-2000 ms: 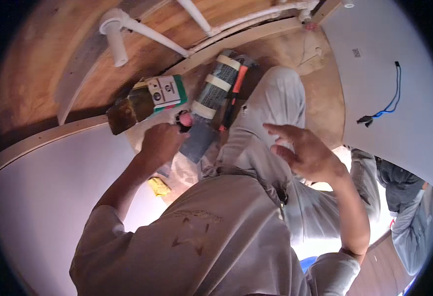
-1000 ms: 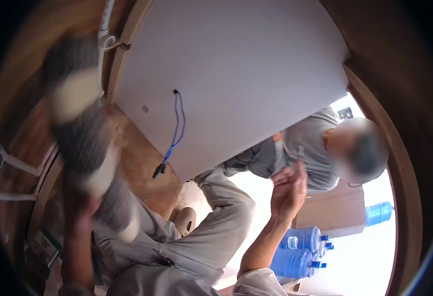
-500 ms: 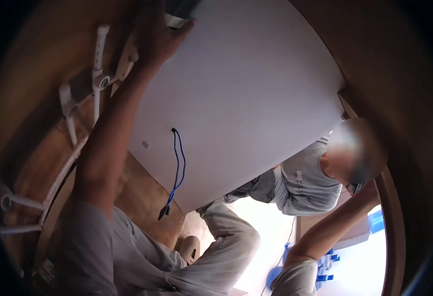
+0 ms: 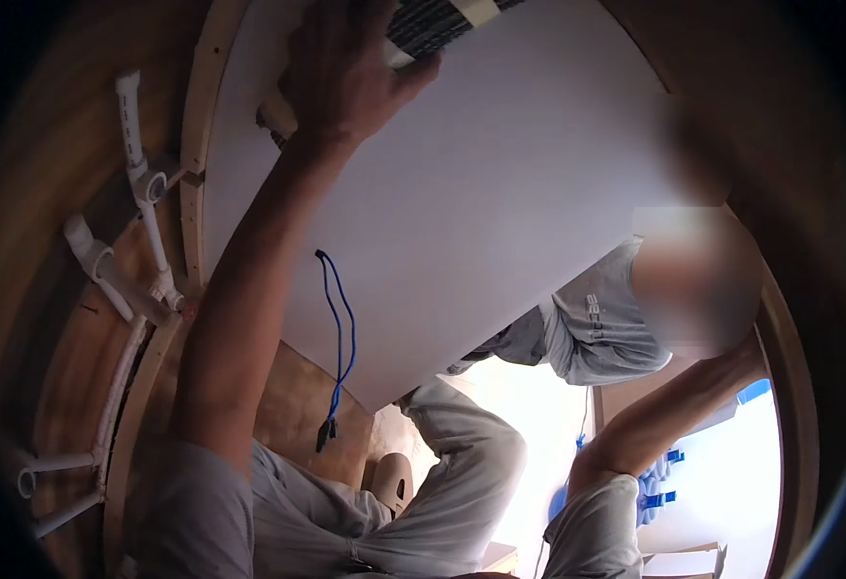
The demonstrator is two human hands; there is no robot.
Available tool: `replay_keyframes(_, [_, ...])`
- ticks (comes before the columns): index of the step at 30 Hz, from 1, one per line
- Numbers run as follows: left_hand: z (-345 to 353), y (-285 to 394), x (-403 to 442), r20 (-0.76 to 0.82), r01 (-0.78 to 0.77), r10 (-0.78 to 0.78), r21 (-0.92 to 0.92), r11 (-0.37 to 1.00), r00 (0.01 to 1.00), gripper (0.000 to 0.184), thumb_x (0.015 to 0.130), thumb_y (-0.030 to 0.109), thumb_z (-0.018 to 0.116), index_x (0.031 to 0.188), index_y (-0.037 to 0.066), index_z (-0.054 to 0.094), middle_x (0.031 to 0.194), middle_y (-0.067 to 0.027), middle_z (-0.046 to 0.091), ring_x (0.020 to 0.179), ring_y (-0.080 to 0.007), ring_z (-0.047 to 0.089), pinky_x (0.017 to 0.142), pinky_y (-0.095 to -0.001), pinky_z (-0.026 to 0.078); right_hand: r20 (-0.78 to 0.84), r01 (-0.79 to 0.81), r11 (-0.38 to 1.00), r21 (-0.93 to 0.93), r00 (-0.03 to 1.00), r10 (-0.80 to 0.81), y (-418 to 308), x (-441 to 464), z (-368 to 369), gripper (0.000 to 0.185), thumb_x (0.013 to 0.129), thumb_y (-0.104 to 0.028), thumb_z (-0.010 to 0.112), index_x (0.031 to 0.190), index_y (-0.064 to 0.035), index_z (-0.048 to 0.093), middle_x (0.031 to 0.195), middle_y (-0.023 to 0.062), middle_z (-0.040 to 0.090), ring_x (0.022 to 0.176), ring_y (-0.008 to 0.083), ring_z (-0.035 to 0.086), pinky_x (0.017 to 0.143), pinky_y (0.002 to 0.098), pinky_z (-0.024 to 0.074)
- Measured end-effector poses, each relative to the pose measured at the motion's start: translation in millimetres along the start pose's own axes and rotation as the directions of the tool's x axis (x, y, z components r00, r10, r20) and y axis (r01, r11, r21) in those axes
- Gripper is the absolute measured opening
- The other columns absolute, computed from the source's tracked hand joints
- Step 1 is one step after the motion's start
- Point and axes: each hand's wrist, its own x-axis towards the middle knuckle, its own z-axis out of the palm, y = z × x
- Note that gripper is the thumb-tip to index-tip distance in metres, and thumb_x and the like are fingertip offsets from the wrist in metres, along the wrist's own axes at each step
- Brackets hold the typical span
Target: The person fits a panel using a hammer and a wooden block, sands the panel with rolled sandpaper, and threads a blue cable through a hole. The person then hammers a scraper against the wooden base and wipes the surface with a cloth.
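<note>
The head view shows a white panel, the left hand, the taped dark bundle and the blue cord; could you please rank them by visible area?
1. White panel
2. Left hand
3. Taped dark bundle, partly hidden
4. Blue cord

roll (image 4: 431,26): rough, matt | panel (image 4: 491,193): smth, semi-matt | pipes (image 4: 130,121): smth plas. | trousers (image 4: 466,454): matt cloth

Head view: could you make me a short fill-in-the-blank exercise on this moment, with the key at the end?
1. The person's ____ hand grips the dark banded bundle.
2. The cord in front of the pale panel is ____ in colour.
3. White pipes run along the ____ side of the picture.
4. The other person's shirt is ____.

Missing words: left; blue; left; grey.
</note>
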Motion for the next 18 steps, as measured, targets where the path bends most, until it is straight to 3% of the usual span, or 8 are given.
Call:
replay_keyframes(4, [-3,9,1,0.1,0.053,-0.055,0.022,0.998,0.993,0.099,0.067,0.03,0.084,0.149,0.01,0.033,0.126,-0.0222,0.049,0.115,-0.0389,0.049,0.094,-0.0526,0.042,0.068,0.167,0.965,-0.203,0.985,-0.156,3,-3,-6,0.074,0.085,-0.058,0.066,0.139,-0.0103,0.048,0.137,0.0077,0.056,0.124,0.0252,0.056,0.105,0.0498,0.0416])
replay_keyframes(7, [-1,19,-4,0.067,-0.13,0.137,-0.092,0.987,0.988,0.101,0.066,0.032,0.085,0.15,0.011,0.032,0.125,-0.0224,0.048,0.113,-0.0383,0.049,0.091,-0.0536,0.042,0.145,0.308,0.883,-0.355,0.951,-0.273,10,-2,-11,0.074,0.084,-0.058,0.067,0.139,-0.0111,0.049,0.137,0.0063,0.056,0.123,0.0243,0.057,0.105,0.0499,0.0418])
replay_keyframes(10, [6,51,-19,0.131,-0.266,0.279,-0.107,0.958,0.951,0.105,0.063,0.032,0.087,0.15,0.012,0.032,0.125,-0.023,0.047,0.111,-0.0383,0.05,0.089,-0.0546,0.042,0.281,0.464,0.727,-0.506,0.885,-0.37,35,11,-29,0.073,0.083,-0.058,0.067,0.138,-0.0119,0.05,0.137,0.0049,0.057,0.122,0.0235,0.058,0.105,0.05,0.042])
replay_keyframes(16, [10,76,-19,0.231,-0.316,0.349,-0.17,0.933,0.908,0.101,0.063,0.033,0.086,0.148,0.015,0.035,0.124,-0.0236,0.047,0.108,-0.0377,0.051,0.085,-0.0542,0.043,0.518,0.671,0.351,-0.653,0.734,-0.439,42,15,-39,0.072,0.082,-0.058,0.069,0.137,-0.0135,0.052,0.138,0.0022,0.058,0.121,0.0218,0.06,0.105,0.0502,0.0424])
replay_keyframes(18, [18,97,-21,0.17,-0.402,0.431,-0.183,0.897,0.886,0.097,0.065,0.033,0.084,0.148,0.015,0.036,0.121,-0.0233,0.049,0.107,-0.0372,0.051,0.084,-0.0538,0.043,0.6,0.725,0.206,-0.657,0.668,-0.439,41,11,-43,0.072,0.082,-0.058,0.069,0.137,-0.0141,0.052,0.138,0.0013,0.058,0.12,0.0212,0.06,0.104,0.0503,0.0425])
